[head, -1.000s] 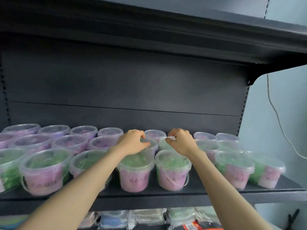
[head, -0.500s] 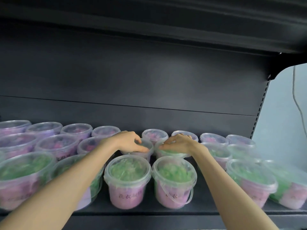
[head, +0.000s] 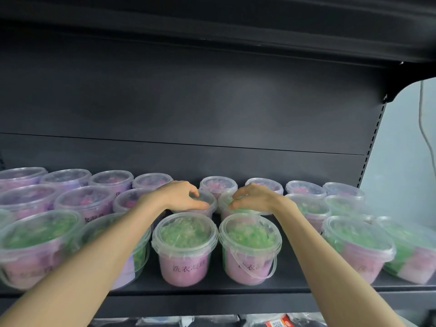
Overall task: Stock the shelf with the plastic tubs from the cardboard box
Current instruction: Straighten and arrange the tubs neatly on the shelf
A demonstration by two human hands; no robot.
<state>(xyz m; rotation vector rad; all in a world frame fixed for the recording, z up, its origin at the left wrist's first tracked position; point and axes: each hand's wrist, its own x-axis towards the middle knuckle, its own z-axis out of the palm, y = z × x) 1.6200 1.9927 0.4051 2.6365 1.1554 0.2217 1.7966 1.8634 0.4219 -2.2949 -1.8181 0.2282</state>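
Looks like placing: on the black metal shelf (head: 212,289), middle row, the left hand (head: 179,197) is curling its fingers round one clear lidded plastic tub (head: 208,201), and the right hand (head: 257,199) is gripping the neighbouring tub (head: 224,202). Next it's calling for letting go cleanly, then reaching for another. I'm counting two hands and roughly twenty-two tubs.

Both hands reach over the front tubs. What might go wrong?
Both forearms reach across the front-row tubs, which stand near the shelf edge; a brush might knock one off. The left hand grips the left middle tub and the right hand the right middle tub, both hemmed in; shifting them might jostle neighbours.
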